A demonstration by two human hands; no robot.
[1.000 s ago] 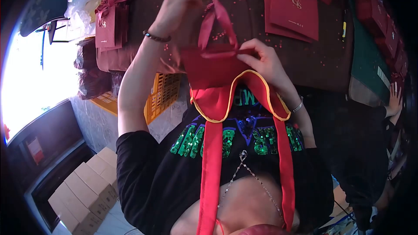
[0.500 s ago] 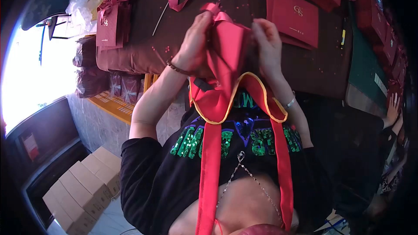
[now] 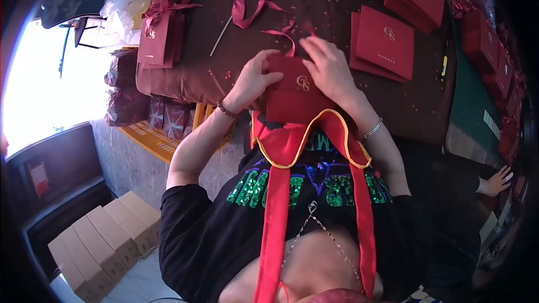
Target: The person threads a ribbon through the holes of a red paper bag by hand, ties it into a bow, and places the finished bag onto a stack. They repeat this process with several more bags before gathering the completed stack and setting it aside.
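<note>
A dark red bag with a gold logo (image 3: pixel 293 96) lies at the table's near edge, in front of the red apron (image 3: pixel 289 145). My left hand (image 3: pixel 254 78) grips its left upper side, thumb on the front face. My right hand (image 3: pixel 330 72) rests over its upper right corner, fingers extended and fairly flat. A thin ribbon (image 3: pixel 283 38) rises from the bag's top between my hands. Loose ribbons (image 3: pixel 242 8) lie farther back, beside a thin stick (image 3: pixel 221 35).
Red bags (image 3: pixel 384 42) lie flat at the right, with more stacked behind. Other bags with bows (image 3: pixel 160 39) stand left. A yellow marker (image 3: pixel 444 66) lies right. Another person's hand (image 3: pixel 498 182) shows at far right. Cardboard boxes (image 3: pixel 98 235) stand at lower left.
The red item between my hands has turned so that its logo face shows, and it sits lower. My right hand has moved inward onto it. The other person's hand has moved lower.
</note>
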